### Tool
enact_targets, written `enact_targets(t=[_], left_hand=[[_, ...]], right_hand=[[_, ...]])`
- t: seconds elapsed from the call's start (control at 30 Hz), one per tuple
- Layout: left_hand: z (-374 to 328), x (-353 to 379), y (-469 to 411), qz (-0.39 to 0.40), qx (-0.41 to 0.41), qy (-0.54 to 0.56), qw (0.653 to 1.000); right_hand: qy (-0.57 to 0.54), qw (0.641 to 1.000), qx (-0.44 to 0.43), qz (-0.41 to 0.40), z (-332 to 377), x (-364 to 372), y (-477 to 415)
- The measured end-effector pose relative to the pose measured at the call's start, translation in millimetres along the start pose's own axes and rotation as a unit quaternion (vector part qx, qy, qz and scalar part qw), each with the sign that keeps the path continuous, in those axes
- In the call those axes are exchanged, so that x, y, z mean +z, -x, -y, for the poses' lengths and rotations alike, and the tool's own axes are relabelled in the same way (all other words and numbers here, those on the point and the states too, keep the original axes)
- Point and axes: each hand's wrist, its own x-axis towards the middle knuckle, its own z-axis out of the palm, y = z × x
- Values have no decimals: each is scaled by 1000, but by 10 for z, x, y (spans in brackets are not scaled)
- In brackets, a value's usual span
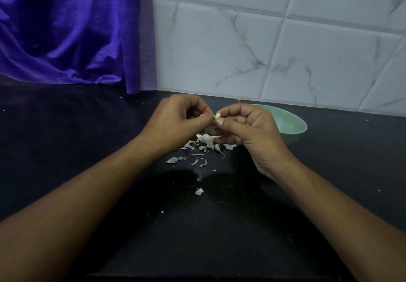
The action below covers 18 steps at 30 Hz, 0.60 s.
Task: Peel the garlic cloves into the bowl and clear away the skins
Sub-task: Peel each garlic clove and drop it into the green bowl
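both hands pinch one garlic clove [217, 115], left hand [175, 121] and right hand [248, 132]; the bowl [292, 125] lies at three o'clock, nearer the right hand.

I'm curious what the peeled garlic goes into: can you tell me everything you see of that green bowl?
The green bowl is pale mint, round, matte like plastic. It stands upright on the dark countertop, close to the tiled wall, behind the right hand, which holds a garlic clove and hides the bowl's left part. The visible inside shows no cloves; its bottom is hidden. Whether the hand touches it cannot be told.
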Motion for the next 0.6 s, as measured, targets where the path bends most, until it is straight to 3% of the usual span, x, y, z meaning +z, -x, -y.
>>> enact_targets(t=[0.3, 0.6], left_hand=[[3, -40, -7, 16, -35, 14, 999], [-30, -29, -13, 19, -22, 10, 1000]], right_hand=[[-29, 998, 47, 25, 9, -14, -15], [10, 999, 21, 31, -13, -21, -6]])
